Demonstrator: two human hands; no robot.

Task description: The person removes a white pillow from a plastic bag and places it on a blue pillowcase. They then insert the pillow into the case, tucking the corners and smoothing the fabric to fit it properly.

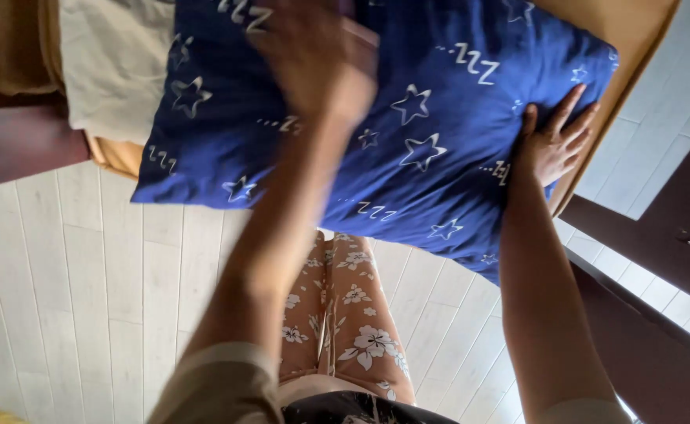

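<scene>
— Looking from nine o'clock across: what sits at the far left?

— A dark reddish-brown wooden rail (15,141) runs in at nine o'clock, over a floor of pale planks (86,275). Above it, toward eleven o'clock, lies a cream cloth (113,63) with a mustard-yellow sheet (113,155) showing under its lower edge.

— And the left hand?

— The left hand (313,59) is at twelve o'clock, blurred, lying over the upper face of the blue pillow (439,102). Whether the fingers are spread flat or curled into the cover, I cannot tell.

— Where is the pillow itself?

— It fills the top middle, from about eleven o'clock round to two o'clock. Its cover is deep blue with white outlined stars and small zigzag letter marks. Its lower corner hangs down toward four o'clock, above the person's floral trousers (345,314), which show at six o'clock.

— The right hand?

— The right hand (553,145) is at two o'clock, fingers spread wide and pressed flat against the pillow's right edge, thumb lying on the fabric. It braces rather than pinches.

— Further right?

— A dark brown wooden beam (643,235) crosses at three to four o'clock, just beside the right forearm, with more pale floor behind.
</scene>
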